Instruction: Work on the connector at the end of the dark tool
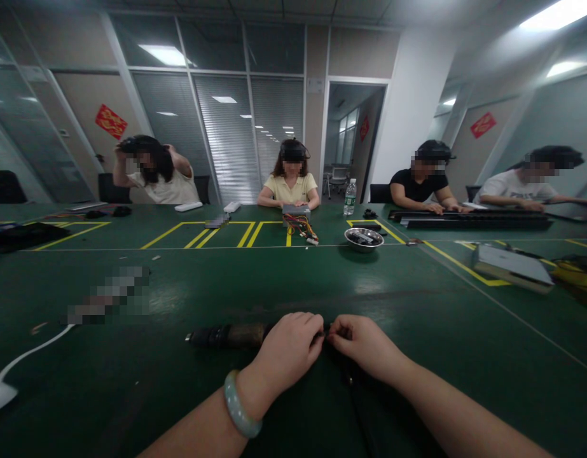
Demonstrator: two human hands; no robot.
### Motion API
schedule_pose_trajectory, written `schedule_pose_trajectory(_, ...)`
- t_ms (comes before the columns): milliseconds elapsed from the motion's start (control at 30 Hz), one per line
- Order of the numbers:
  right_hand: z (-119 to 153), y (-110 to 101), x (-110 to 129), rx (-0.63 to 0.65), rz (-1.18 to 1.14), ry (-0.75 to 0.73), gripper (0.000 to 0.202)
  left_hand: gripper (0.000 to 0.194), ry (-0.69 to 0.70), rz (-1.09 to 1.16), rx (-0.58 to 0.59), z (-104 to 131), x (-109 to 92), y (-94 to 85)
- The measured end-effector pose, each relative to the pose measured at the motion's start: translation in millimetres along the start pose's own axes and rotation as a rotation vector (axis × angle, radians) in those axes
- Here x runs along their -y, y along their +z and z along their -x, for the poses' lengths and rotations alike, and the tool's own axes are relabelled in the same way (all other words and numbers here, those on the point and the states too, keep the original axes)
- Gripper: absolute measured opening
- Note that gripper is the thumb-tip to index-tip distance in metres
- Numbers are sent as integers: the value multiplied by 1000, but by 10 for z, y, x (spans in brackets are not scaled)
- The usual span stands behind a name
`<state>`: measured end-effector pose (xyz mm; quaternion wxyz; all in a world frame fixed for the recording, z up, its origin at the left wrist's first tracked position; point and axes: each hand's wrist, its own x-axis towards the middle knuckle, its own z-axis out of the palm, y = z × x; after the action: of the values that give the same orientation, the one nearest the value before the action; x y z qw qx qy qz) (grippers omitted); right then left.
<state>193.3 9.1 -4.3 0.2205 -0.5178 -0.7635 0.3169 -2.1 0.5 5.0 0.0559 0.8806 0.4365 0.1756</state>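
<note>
A dark, slim power tool that looks like an electric screwdriver (pixel 245 335) lies on the green table in front of me, its narrow metal tip pointing left. My left hand (pixel 293 346), with a pale green bangle at the wrist, closes over its rear part and hides that end. Close against those fingers, my right hand (pixel 362 343) is pinched at the tool's tail. Whatever sits between its fingertips is too small and covered to make out. A dark cord (pixel 355 401) runs from below my hands toward the table's near edge.
Ahead stand a metal bowl (pixel 364 240) of dark parts, a water bottle (pixel 350 197) and a metal box with coloured wires (pixel 297 215). A grey box (pixel 512 267) lies right; a white cable (pixel 33 350) runs left. Several people sit across the table.
</note>
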Motion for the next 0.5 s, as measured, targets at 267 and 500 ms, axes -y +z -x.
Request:
schedule_pose_trajectory(267, 1, -2, 7, -4, 27, -1, 13, 10, -29, 13, -28, 6, 3, 27)
schedule_pose_trajectory(500, 0, 3, 18, -9, 27, 1, 12, 7, -30, -23, -24, 16, -26, -11)
